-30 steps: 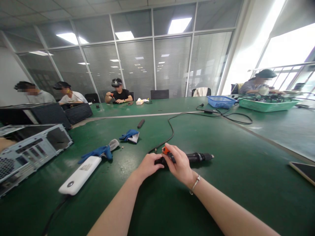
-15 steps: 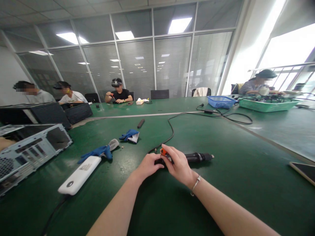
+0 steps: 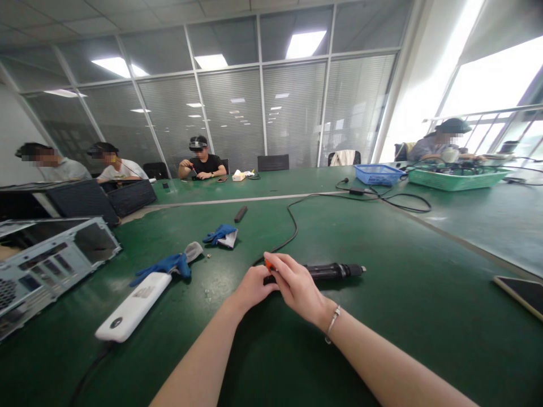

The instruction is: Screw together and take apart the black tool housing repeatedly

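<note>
A black electric screwdriver (image 3: 328,272) lies across the green table in front of me, its bit end to the right and a cord at its left end. My left hand (image 3: 253,287) is closed around the cord end, thumb along the black body. My right hand (image 3: 299,289) reaches over the tool, fingertips pinching a small orange piece (image 3: 268,263) just above my left hand. The fingers cover most of that piece, so its kind is hidden. Whatever lies between the two hands is out of sight.
To the left lie a white power bank (image 3: 134,307) with a cable, blue gloves (image 3: 169,267) and an open metal computer case (image 3: 55,260). A dark bar (image 3: 241,213) lies ahead. Blue (image 3: 377,176) and green (image 3: 460,180) baskets stand far right, a phone (image 3: 520,294) nearer. Several people sit around.
My right hand has shifted slightly left and flattened over the left hand, and less of the orange piece shows. The left hand stays on the tool. The whole view has shifted a little.
</note>
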`<state>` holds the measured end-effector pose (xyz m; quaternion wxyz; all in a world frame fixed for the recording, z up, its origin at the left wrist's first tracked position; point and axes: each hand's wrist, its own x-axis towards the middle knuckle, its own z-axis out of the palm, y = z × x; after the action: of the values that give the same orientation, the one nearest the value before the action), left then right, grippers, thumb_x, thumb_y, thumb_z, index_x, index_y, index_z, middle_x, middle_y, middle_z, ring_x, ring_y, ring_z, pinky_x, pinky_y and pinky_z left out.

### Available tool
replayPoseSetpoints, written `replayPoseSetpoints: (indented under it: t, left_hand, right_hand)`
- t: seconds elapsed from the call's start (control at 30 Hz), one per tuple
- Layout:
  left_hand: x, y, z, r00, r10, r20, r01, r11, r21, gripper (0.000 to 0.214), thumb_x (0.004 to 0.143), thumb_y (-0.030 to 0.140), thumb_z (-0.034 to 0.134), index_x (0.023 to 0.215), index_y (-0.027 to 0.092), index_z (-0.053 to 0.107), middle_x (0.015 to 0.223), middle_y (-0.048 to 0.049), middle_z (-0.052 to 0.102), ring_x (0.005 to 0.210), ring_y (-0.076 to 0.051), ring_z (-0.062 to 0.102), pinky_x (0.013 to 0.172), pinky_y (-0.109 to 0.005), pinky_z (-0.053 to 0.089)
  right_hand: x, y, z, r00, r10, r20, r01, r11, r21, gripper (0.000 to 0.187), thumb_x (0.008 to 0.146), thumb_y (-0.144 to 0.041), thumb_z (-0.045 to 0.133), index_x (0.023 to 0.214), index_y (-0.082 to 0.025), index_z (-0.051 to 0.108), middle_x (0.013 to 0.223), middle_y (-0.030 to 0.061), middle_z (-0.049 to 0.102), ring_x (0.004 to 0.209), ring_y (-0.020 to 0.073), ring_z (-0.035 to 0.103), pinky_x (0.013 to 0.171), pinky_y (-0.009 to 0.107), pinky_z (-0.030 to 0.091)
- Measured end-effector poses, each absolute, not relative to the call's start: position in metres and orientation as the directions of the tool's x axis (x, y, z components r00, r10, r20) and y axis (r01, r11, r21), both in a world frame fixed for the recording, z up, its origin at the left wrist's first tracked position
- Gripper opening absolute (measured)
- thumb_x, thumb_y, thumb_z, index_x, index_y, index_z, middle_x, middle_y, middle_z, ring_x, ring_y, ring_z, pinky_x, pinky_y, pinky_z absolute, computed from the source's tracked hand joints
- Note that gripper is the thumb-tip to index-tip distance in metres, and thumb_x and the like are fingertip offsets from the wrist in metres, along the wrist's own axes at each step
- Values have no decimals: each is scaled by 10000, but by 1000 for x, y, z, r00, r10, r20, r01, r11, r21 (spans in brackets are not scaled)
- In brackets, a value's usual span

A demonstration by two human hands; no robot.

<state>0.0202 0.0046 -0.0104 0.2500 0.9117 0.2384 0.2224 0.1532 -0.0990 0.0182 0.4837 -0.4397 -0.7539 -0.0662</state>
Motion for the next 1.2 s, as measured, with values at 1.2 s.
replayPoseSetpoints:
  t: [1.2]
  left_hand:
    - [21,2,-5,795,555,246,363,-759,541,153,755,92,584,814,146,715,849,-44,725,784,-189,654,739,-257,489]
  right_hand:
    - [154,-98,16,-169,519,838,792,578,-198,532,896,-83,415,1404,-226,344,1156,113,595,1047,209,572,883,390,505]
